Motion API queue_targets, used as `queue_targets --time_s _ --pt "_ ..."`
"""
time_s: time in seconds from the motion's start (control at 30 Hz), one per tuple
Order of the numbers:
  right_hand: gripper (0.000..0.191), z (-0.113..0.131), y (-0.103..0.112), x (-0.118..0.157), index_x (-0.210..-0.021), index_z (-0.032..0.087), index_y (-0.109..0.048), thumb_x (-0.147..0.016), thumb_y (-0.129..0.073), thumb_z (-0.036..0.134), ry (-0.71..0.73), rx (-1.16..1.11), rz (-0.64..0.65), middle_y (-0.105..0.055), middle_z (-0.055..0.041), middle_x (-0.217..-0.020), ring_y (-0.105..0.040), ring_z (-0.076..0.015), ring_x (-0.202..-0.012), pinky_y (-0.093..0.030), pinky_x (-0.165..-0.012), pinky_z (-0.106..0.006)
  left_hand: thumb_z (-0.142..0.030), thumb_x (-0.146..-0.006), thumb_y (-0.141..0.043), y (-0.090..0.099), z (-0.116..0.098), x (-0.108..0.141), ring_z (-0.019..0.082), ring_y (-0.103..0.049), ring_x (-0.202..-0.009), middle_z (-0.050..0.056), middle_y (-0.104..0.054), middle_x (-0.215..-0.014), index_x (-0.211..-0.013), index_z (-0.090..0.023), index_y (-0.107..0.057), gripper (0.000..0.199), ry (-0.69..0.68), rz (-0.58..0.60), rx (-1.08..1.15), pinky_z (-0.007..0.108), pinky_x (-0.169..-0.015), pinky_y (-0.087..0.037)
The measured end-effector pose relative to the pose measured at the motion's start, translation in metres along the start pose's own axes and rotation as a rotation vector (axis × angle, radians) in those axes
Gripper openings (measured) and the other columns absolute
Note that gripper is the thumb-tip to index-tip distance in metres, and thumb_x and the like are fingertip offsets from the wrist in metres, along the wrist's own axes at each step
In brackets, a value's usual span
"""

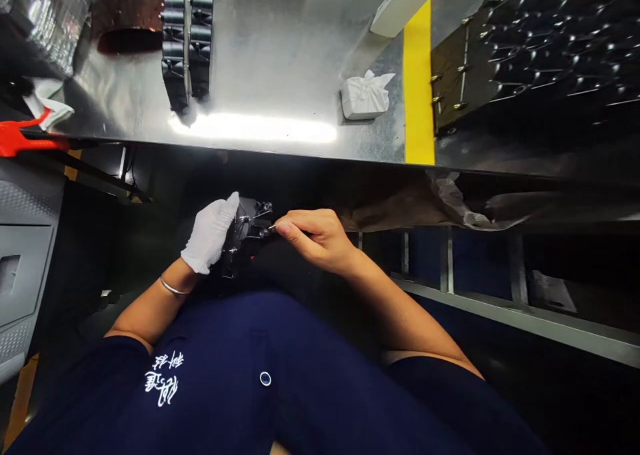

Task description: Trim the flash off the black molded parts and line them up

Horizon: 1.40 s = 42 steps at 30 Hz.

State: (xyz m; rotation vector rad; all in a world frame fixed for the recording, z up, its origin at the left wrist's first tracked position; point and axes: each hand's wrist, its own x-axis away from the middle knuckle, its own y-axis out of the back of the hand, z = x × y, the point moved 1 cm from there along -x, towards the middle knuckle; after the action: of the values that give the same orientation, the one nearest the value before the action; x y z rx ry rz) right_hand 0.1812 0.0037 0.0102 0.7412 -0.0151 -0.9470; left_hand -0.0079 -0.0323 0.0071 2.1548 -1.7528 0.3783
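Observation:
My left hand (211, 232), in a white glove, is closed around a dark part with thin metal pins (245, 225), held in front of my body below the table edge. My bare right hand (317, 237) is on the part's right side. Its thumb and forefinger pinch a thin metal pin (273, 227), whose far end reaches a small dark knob on the part. The left fingers behind the part are hidden, and the part's finer shape is lost in the dark background.
A metal table (280, 62) lies ahead. On it are black ribbed parts (187, 42), a white wrapped block (366, 96), yellow tape (419, 88) and many black parts with pins (560, 48) at right. A red-handled tool (25, 138) sticks out at left, above a grey cabinet (23, 262).

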Motion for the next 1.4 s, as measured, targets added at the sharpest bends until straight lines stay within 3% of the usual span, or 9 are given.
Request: queue_targets --time_s 0.17,0.5,0.67,0.77,0.87,1.07,1.23,1.3,1.4 --pt "0.036 0.004 0.004 -0.001 -0.071 0.016 -0.065 -0.097 -0.048 0.033 0.009 0.088 -0.077 -0.065 -0.0024 -0.061 -0.055 -0.0089 -0.053 -0.041 -0.053 -0.021 -0.064 -0.082 -0.059 0.003 -0.008 0.001 0.010 -0.041 -0.058 -0.004 -0.046 -0.057 -0.056 -0.020 -0.045 0.053 -0.095 -0.057 -0.053 0.023 -0.056 -0.038" --pt "0.045 0.009 0.012 0.001 -0.061 0.016 -0.054 -0.099 -0.043 0.038 -0.101 -0.123 0.205 -0.046 0.0044 -0.050 -0.036 -0.0043 -0.044 -0.028 -0.044 -0.019 -0.056 -0.078 -0.067 0.002 -0.007 0.004 0.009 -0.041 -0.055 -0.005 -0.047 -0.055 -0.059 -0.019 -0.053 0.044 -0.171 -0.076 -0.096 0.024 -0.055 -0.037" --pt "0.052 0.004 0.016 0.005 -0.063 0.016 -0.058 -0.099 -0.040 0.048 -0.055 -0.418 0.385 -0.046 0.0035 -0.048 -0.041 -0.0057 -0.044 -0.034 -0.046 -0.020 -0.057 -0.074 -0.070 0.000 -0.005 0.007 0.009 -0.043 -0.056 -0.005 -0.049 -0.055 -0.060 -0.019 -0.056 0.043 -0.201 -0.081 -0.100 0.025 -0.058 -0.038" --pt "0.052 0.003 0.015 0.006 -0.072 0.016 -0.063 -0.098 -0.040 0.054 0.041 -0.390 0.216 -0.052 0.0011 -0.051 -0.046 -0.0076 -0.045 -0.036 -0.047 -0.021 -0.059 -0.073 -0.070 0.000 -0.006 0.005 0.009 -0.043 -0.056 -0.005 -0.049 -0.055 -0.060 -0.019 -0.056 0.044 -0.226 -0.089 -0.081 0.025 -0.058 -0.038" --pt "0.050 0.005 0.010 0.006 -0.070 0.016 -0.061 -0.090 -0.053 0.061 0.170 -0.043 -0.009 -0.053 -0.0003 -0.055 -0.045 -0.0089 -0.048 -0.034 -0.048 -0.024 -0.058 -0.076 -0.067 0.001 -0.005 0.003 0.009 -0.044 -0.056 -0.004 -0.050 -0.056 -0.060 -0.019 -0.055 0.044 -0.242 -0.092 -0.084 0.024 -0.057 -0.038" --pt "0.055 0.003 0.000 0.005 -0.052 0.019 -0.046 -0.091 -0.054 0.057 0.256 0.200 -0.037 -0.045 0.0028 -0.046 -0.041 -0.0074 -0.044 -0.027 -0.046 -0.024 -0.059 -0.075 -0.069 0.001 -0.002 0.002 0.009 -0.045 -0.057 -0.004 -0.051 -0.056 -0.057 -0.019 -0.052 0.047 -0.216 -0.113 -0.083 0.024 -0.057 -0.040" --pt "0.046 0.006 -0.014 0.004 -0.094 0.016 -0.066 -0.082 -0.065 0.060 0.129 0.265 -0.251 -0.068 -0.0036 -0.065 -0.060 -0.0128 -0.051 -0.046 -0.050 -0.024 -0.065 -0.083 -0.056 -0.013 -0.015 -0.018 0.013 -0.062 -0.071 0.001 -0.066 -0.074 -0.079 -0.018 -0.065 0.048 -0.101 -0.165 0.370 0.026 -0.067 -0.051" --pt "0.057 0.005 -0.017 -0.004 -0.118 0.014 -0.062 -0.081 -0.067 0.056 0.036 0.392 -0.261 -0.074 -0.0083 -0.079 -0.067 -0.0169 -0.059 -0.051 -0.054 -0.026 -0.063 -0.086 -0.054 -0.019 -0.026 -0.034 0.018 -0.068 -0.088 0.005 -0.072 -0.091 -0.094 -0.019 -0.066 0.047 -0.153 -0.123 0.593 0.031 -0.077 -0.055" --pt "0.061 -0.005 -0.002 -0.044 -0.127 0.013 -0.058 -0.080 -0.066 0.051 -0.143 0.531 -0.276 -0.075 -0.0106 -0.085 -0.071 -0.0220 -0.066 -0.054 -0.062 -0.031 -0.043 -0.086 -0.065 -0.018 -0.039 -0.054 0.020 -0.065 -0.112 0.007 -0.070 -0.114 -0.106 -0.020 -0.062 0.031 -0.247 -0.079 0.683 0.032 -0.094 -0.053"
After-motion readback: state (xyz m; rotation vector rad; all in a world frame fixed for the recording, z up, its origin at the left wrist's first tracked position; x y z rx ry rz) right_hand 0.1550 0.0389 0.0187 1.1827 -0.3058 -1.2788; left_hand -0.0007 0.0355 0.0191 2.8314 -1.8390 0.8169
